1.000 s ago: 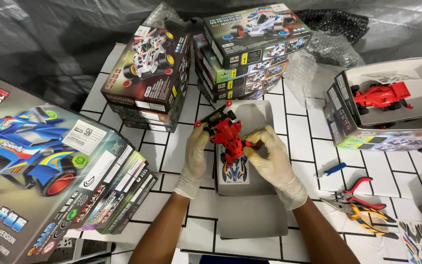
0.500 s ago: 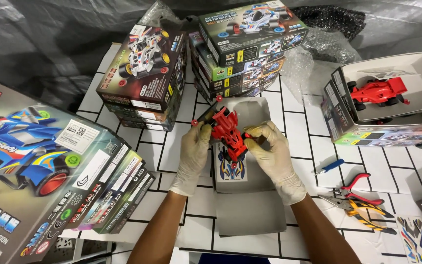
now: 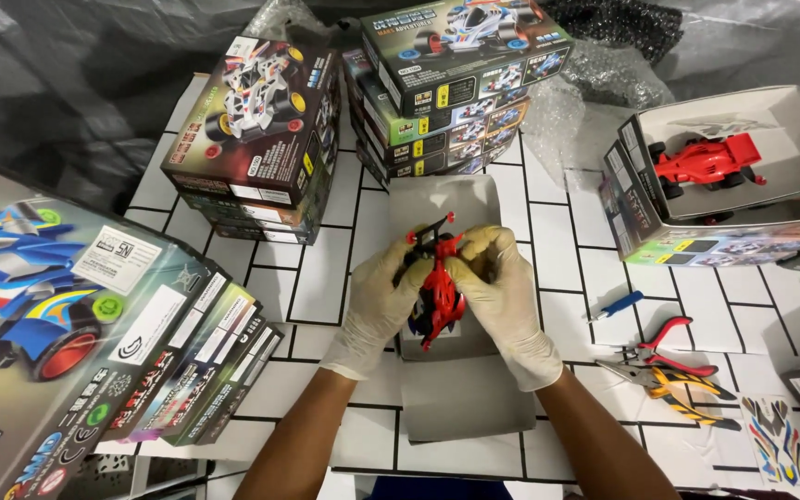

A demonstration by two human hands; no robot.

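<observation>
A red toy car body point(image 3: 439, 289) is held at the centre of the view between both gloved hands — the left hand point(image 3: 380, 306) is closed on its side at 9 o'clock, the right hand point(image 3: 504, 298) is closed on it at 3 o'clock. It is held above a grey open tray point(image 3: 460, 393) lying on the white tiled table point(image 3: 317, 278). At 2 o'clock an open white box point(image 3: 780, 130) is seen, with a finished red race car point(image 3: 704, 163) resting inside it. At 12 o'clock a stack of closed model car boxes point(image 3: 446, 83) is piled, and at 10 o'clock a second stack point(image 3: 256, 139). At 8 o'clock larger boxes with a blue car picture point(image 3: 57, 315) are leaned. At 4 o'clock pliers point(image 3: 673, 370) and a small blue tool point(image 3: 618, 304) are laid — a sticker sheet point(image 3: 775, 440) lies just beyond.
</observation>
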